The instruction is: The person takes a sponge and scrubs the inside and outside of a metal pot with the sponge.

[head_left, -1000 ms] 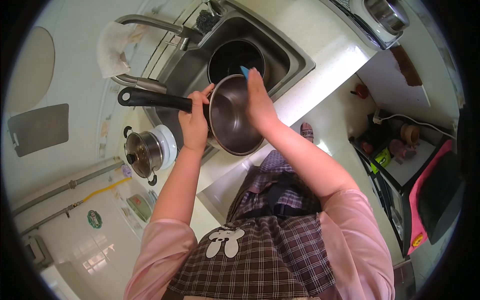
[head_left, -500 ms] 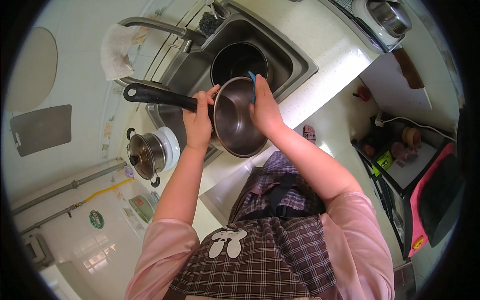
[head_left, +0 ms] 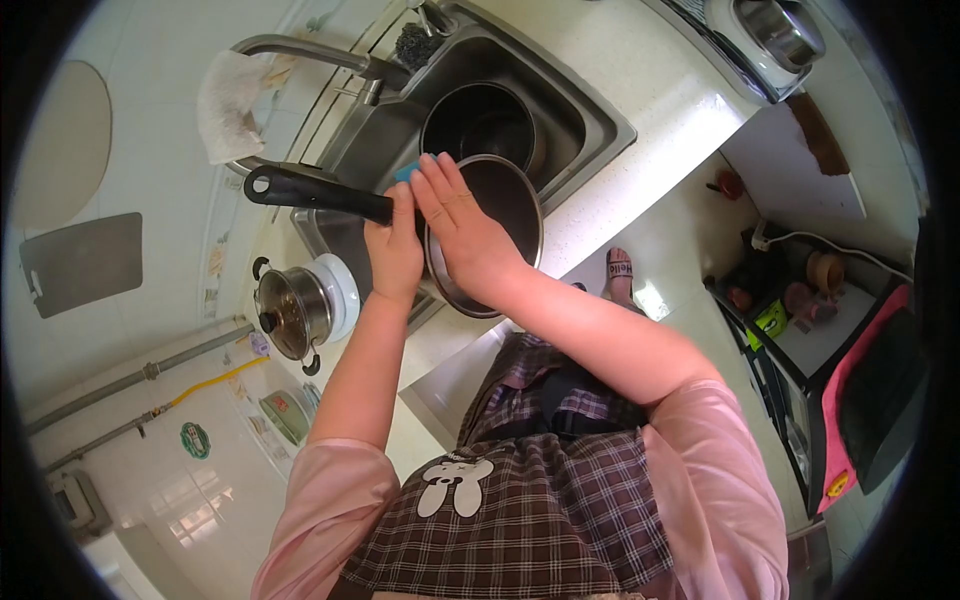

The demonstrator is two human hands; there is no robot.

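A steel saucepan (head_left: 512, 210) is tilted above the sink's near side, its open mouth turned up towards me. My left hand (head_left: 396, 250) is closed round the pan where its long black handle (head_left: 310, 193) joins the body. My right hand (head_left: 462, 232) lies across the pan's left rim, fingers straight and together, pressing a blue cloth (head_left: 407, 172) there. Only a small edge of the cloth shows past the fingertips. Behind the saucepan, a dark round pot (head_left: 478, 125) stands in the sink (head_left: 590, 130).
A curved faucet (head_left: 300, 45) with a white cloth (head_left: 228, 105) over it rises at the sink's left. A lidded glass pot (head_left: 290, 312) sits on the counter at left. Beyond the sink runs the pale counter (head_left: 660, 90); a black rack (head_left: 790, 330) stands at right.
My right hand has swept left with the blue cloth, from the saucepan's right rim to its left rim beside my left hand. The pan and left hand have barely moved.
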